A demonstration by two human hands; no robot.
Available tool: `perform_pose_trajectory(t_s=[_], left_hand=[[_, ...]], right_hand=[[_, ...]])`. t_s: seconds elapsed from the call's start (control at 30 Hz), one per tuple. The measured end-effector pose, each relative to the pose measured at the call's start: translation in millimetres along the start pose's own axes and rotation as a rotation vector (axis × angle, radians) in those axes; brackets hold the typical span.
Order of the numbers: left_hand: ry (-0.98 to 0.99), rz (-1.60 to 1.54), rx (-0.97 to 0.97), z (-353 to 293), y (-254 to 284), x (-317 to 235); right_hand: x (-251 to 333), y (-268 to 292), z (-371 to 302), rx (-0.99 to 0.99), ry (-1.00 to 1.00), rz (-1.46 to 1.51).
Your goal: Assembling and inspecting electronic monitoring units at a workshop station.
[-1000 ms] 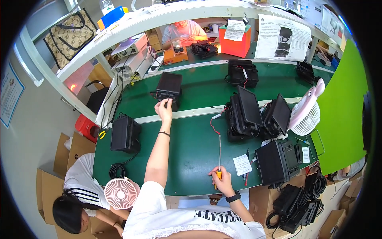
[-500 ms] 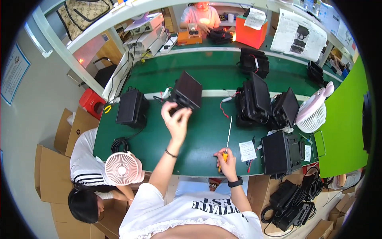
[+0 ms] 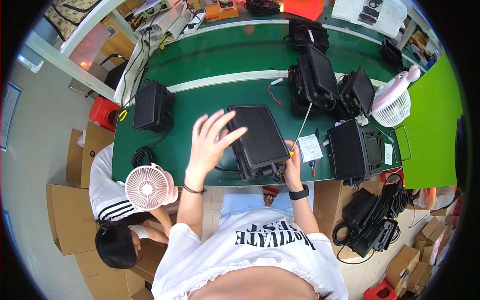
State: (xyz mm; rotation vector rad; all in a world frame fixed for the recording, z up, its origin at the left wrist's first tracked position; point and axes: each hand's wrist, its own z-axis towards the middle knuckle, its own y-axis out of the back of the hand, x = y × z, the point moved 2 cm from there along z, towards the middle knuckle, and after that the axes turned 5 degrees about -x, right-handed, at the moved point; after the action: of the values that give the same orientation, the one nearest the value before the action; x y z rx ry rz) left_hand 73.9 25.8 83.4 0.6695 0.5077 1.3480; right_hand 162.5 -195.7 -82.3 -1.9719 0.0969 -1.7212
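A black box with a dark flat panel (image 3: 261, 134) on top sits at the bench edge in front of me, slightly turned. My left hand (image 3: 206, 146) is open at its left side, fingers spread, the fingertips in front of the panel's edge. At the box's right lower corner is my right hand (image 3: 292, 167), closed round a screwdriver (image 3: 303, 125) with a yellow handle and a long metal shaft pointing up and away. Part of that hand is hidden behind the box, and whether it also grips the box I cannot tell. A black cable runs out at the box's left.
Similar black boxes stand at the left (image 3: 152, 106), back right (image 3: 316, 75) and right (image 3: 350, 150). A paper slip (image 3: 310, 148) lies beside my right hand. Pink fans (image 3: 148, 187) flank the green bench (image 3: 200, 107). A co-worker (image 3: 117, 240) bends over cartons at the left.
The panel-topped box has come nearer and to the right, and now lies flatter. My left hand has let go of it. My right hand has moved with the screwdriver to the box's side.
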Motion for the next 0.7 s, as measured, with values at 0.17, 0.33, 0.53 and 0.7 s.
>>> perform_pose_trajectory(t_s=[0.17,0.33,0.53,0.7], left_hand=[[-0.053,-0.057,0.32,1.8,-9.6,10.4],[-0.186,0.142,0.296,-0.8,6.5,9.4],[-0.09,0.123,0.156,-1.4,22.2,9.1],[0.192,0.015,-0.062,6.9,10.5,23.6]], right_hand=[[-1.4,-1.1,-2.5,0.027,0.03,-0.016],[-4.1,3.8,-5.1,0.017,0.013,-0.004],[-2.3,4.7,-3.6,-0.015,-0.001,0.033],[12.0,-14.3,-13.2,0.107,0.083,-0.183]])
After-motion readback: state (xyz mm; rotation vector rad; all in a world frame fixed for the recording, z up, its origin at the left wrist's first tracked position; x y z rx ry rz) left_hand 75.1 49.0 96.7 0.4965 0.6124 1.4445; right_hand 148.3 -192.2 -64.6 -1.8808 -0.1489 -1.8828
